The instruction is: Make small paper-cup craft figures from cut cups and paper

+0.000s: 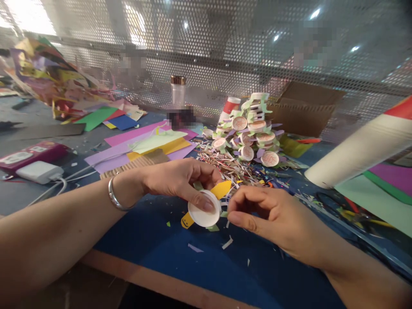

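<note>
A small white round disc (210, 215) with paper pieces round its edge is held in my left hand (186, 182), the thumb pressed on its face. One yellow piece (186, 220) at its lower left bears a drawn smiling face; another yellow piece (222, 189) points to the upper right. Light green bits show at the rim. Just right of the disc is my right hand (257, 212), its thumb and fingertips brought together near a green piece. Whatever those fingertips hold is too small to make out.
Behind my hands stands a pile of similar discs (257, 128) beside paper scraps (225, 165). Coloured sheets (154, 141) lie left of it. A large white roll (360, 148) leans at the right. A purple power strip (35, 154) and white charger (40, 171) sit at the left.
</note>
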Demonstrator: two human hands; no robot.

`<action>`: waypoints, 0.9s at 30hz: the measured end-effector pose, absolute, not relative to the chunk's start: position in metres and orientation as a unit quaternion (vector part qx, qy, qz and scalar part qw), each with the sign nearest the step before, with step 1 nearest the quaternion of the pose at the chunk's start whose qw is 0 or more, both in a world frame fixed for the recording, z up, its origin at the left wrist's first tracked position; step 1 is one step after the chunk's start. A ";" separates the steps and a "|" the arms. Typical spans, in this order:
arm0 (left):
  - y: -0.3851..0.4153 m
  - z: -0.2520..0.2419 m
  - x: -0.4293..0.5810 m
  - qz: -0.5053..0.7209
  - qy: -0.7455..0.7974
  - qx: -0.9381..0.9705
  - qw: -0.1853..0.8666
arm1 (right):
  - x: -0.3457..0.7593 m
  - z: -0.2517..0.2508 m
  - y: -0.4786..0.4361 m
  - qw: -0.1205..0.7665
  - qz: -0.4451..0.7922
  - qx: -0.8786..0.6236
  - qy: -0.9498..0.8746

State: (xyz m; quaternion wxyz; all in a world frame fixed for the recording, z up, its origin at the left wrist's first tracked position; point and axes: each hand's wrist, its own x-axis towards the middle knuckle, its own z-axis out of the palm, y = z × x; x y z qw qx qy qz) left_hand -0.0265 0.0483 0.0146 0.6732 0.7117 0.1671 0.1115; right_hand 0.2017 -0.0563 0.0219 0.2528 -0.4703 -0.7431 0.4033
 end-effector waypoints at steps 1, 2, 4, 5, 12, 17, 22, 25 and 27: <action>0.048 0.014 -0.026 0.116 0.167 0.710 0.674 | 0.202 0.021 -0.057 0.253 0.408 -0.469 -0.742; 0.047 0.014 -0.025 0.117 0.166 0.708 0.676 | 0.201 0.020 -0.057 0.251 0.413 -0.468 -0.740; 0.047 0.013 -0.025 0.109 0.164 0.709 0.677 | 0.201 0.019 -0.057 0.245 0.418 -0.469 -0.738; 0.047 0.012 -0.025 0.104 0.163 0.711 0.676 | 0.200 0.018 -0.057 0.242 0.420 -0.470 -0.737; 0.043 0.015 -0.023 0.098 0.168 0.712 0.675 | 0.195 0.019 -0.057 0.234 0.448 -0.481 -0.716; 0.044 0.015 -0.023 0.085 0.159 0.714 0.677 | 0.197 0.017 -0.057 0.224 0.460 -0.481 -0.712; 0.046 0.013 -0.024 0.076 0.158 0.724 0.667 | 0.197 0.017 -0.057 0.214 0.464 -0.484 -0.710; 0.045 0.013 -0.024 0.087 0.152 0.721 0.671 | 0.197 0.018 -0.057 0.220 0.469 -0.477 -0.710; 0.045 0.013 -0.024 0.098 0.150 0.718 0.673 | 0.198 0.018 -0.057 0.226 0.473 -0.472 -0.709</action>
